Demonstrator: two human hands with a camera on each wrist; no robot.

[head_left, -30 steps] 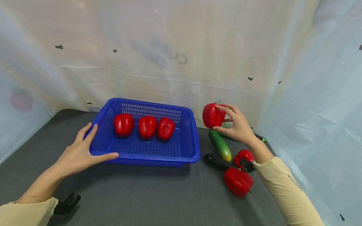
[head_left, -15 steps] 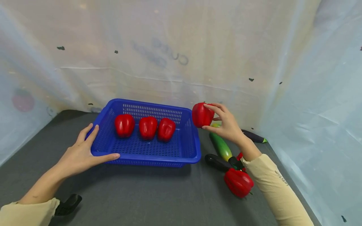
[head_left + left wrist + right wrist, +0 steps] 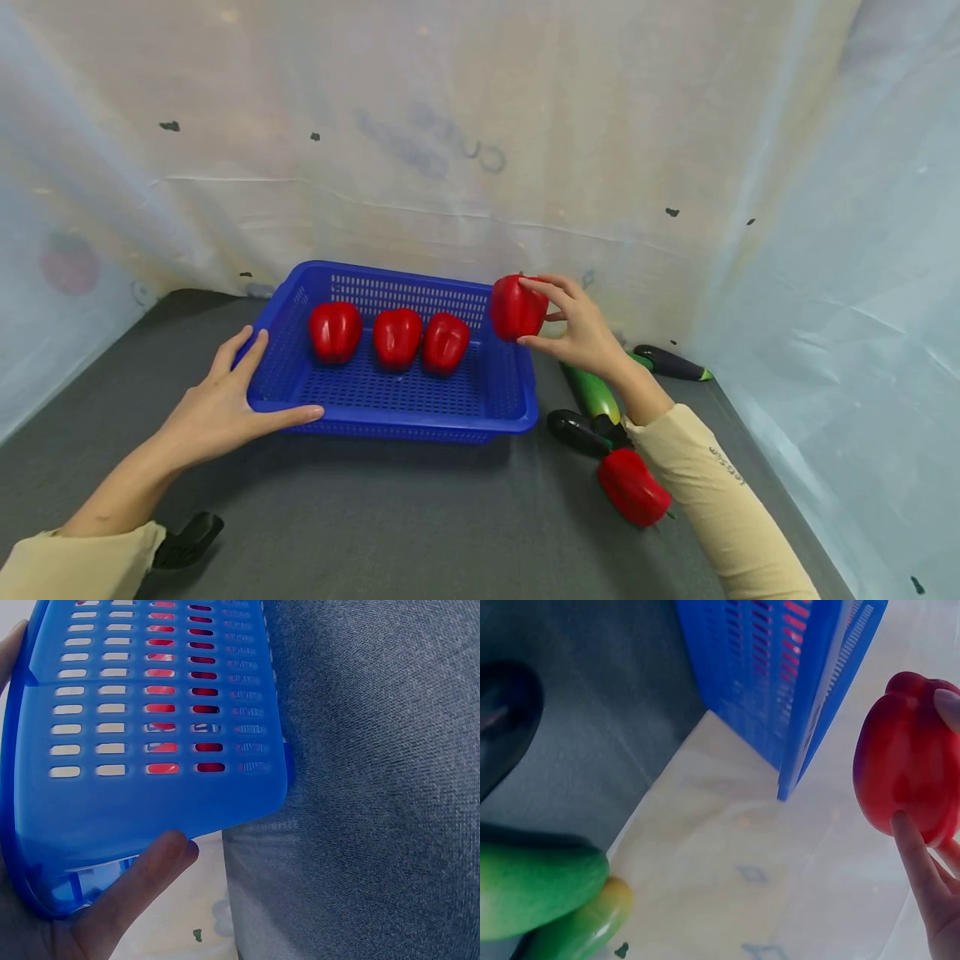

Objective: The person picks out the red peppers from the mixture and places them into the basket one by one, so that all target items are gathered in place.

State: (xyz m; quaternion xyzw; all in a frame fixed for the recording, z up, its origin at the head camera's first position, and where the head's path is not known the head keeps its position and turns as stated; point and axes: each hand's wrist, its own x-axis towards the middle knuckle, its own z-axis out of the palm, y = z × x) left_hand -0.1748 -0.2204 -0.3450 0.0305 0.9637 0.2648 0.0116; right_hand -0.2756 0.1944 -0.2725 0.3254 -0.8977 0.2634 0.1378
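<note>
My right hand (image 3: 581, 333) holds a red bell pepper (image 3: 517, 308) between thumb and fingers, over the right back corner of a blue plastic basket (image 3: 405, 422). In the right wrist view, the bell pepper (image 3: 904, 761) is raised beside the basket wall (image 3: 742, 682). Three red bell peppers lie in the basket in a row: left (image 3: 334, 332), middle (image 3: 397, 339) and right (image 3: 446, 343). My left hand (image 3: 217, 408) grips the basket's front left corner, thumb along the front rim and fingers at the left rim.
Right of the basket lie a green cucumber (image 3: 592, 392), a dark eggplant (image 3: 576, 431) and another red bell pepper (image 3: 633, 487). A second eggplant (image 3: 671, 363) lies at the back right, partly behind my forearm. Pale sheeting (image 3: 480, 167) rises behind the grey table (image 3: 360, 525).
My right hand has carried the bell pepper left, from above the cucumber to over the basket's right back corner. My left hand keeps its hold on the basket.
</note>
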